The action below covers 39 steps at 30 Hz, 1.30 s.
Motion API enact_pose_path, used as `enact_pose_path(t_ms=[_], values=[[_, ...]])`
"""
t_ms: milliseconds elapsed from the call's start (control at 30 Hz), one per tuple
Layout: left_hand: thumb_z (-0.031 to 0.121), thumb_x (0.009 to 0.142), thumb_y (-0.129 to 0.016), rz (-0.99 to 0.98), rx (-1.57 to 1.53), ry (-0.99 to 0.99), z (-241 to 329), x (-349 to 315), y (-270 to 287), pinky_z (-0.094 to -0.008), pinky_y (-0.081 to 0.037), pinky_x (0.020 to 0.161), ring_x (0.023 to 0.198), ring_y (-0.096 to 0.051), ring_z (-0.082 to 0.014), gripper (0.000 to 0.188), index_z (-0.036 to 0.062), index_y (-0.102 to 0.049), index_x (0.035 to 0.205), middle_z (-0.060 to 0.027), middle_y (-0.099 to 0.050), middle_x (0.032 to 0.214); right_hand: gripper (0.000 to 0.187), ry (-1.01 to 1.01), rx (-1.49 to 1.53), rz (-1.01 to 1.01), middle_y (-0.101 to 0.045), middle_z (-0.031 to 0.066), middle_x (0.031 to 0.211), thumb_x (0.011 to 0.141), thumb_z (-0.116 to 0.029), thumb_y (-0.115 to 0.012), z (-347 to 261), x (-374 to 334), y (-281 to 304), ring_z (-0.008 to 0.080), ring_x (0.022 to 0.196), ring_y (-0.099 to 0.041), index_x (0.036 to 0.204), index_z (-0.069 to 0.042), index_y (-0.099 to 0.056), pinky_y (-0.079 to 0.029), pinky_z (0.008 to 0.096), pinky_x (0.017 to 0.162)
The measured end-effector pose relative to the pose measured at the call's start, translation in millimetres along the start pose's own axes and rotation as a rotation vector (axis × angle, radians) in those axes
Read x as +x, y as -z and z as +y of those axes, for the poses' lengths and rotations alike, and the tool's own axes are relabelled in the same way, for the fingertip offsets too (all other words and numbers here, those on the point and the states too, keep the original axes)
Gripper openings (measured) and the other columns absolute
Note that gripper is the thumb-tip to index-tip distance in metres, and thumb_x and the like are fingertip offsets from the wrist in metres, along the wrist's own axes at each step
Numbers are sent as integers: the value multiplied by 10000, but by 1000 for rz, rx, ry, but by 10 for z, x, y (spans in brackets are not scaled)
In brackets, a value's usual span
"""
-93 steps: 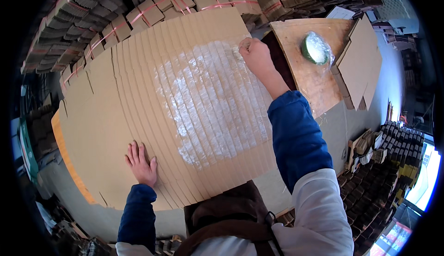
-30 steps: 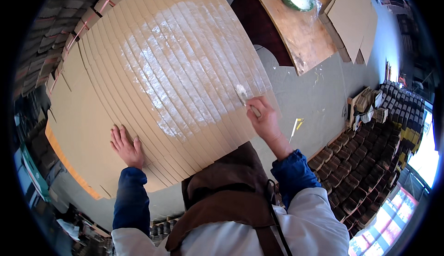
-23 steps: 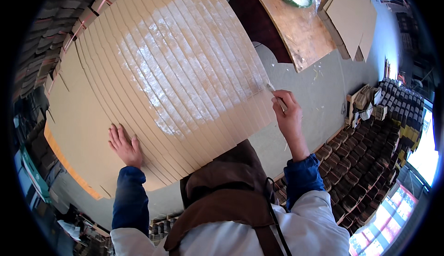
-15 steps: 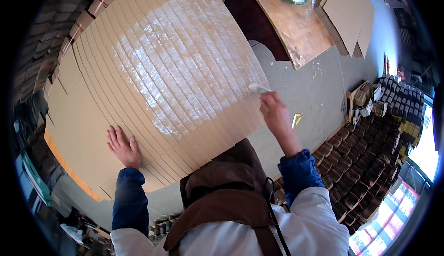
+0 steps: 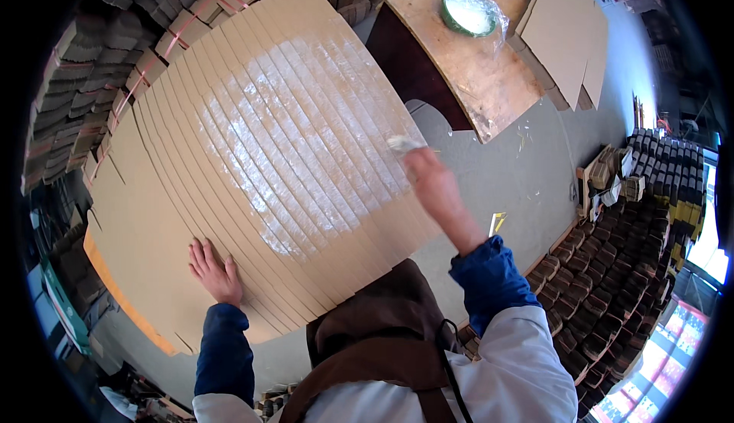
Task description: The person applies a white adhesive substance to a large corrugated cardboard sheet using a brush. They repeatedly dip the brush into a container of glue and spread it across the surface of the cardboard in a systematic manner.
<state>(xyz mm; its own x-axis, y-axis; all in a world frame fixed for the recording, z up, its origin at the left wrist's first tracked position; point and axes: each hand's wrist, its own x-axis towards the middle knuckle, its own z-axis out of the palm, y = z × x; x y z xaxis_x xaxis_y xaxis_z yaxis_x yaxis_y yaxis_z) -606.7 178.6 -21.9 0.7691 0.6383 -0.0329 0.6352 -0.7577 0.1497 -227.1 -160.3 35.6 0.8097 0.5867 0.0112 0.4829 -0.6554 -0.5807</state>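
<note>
Overlapping cardboard sheets lie fanned out in front of me, their edges stepped in narrow strips. A whitish wet coating covers the middle of the strips. My right hand is closed round a brush, whose pale bristles are at the right side of the fan, near the coating's edge; the handle is mostly hidden in my fingers. On the bare cardboard at the near left, my left hand lies flat with its fingers spread and holds nothing.
Beyond the fan to the right, a wooden table bears a green bowl of white stuff with clear plastic film, and more cardboard sheets. Bundled cardboard stacks stand at the far left. Rows of brown stacked pieces fill the right.
My right hand has carried the brush a little left across the strips. The left hand stays flat on the cardboard. The whole view has shifted, so the scene sits lower.
</note>
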Motion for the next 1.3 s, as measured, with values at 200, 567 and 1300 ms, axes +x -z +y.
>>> enact_pose_path(t_ms=[200,567,1300], values=[[348,923,-536,-34,9,19,24,15,27,-576,-86,1184,1501,-178,-379,671,68,-358,1506,-175,-251,1615,256,217,126,24,-603,143,1032,786,28,-567,-253,305,12,397,876,-630,1013,-83,-615,-542,473,743],[291,886,-568,-68,-25,43,24,-14,44,-597,-81,1183,1499,-171,-400,702,57,-345,1509,-191,-236,1617,181,-77,263,360,-711,81,906,931,-137,-671,370,1480,1631,123,833,-668,1075,-30,-650,-513,276,791],[312,891,-561,-70,-44,27,-10,-39,69,-605,-75,1182,1492,-181,-424,701,56,-337,1504,-211,-239,1611,177,95,82,143,-656,229,902,905,-201,-625,6,3101,-303,415,872,-645,926,-25,-635,-516,491,786]])
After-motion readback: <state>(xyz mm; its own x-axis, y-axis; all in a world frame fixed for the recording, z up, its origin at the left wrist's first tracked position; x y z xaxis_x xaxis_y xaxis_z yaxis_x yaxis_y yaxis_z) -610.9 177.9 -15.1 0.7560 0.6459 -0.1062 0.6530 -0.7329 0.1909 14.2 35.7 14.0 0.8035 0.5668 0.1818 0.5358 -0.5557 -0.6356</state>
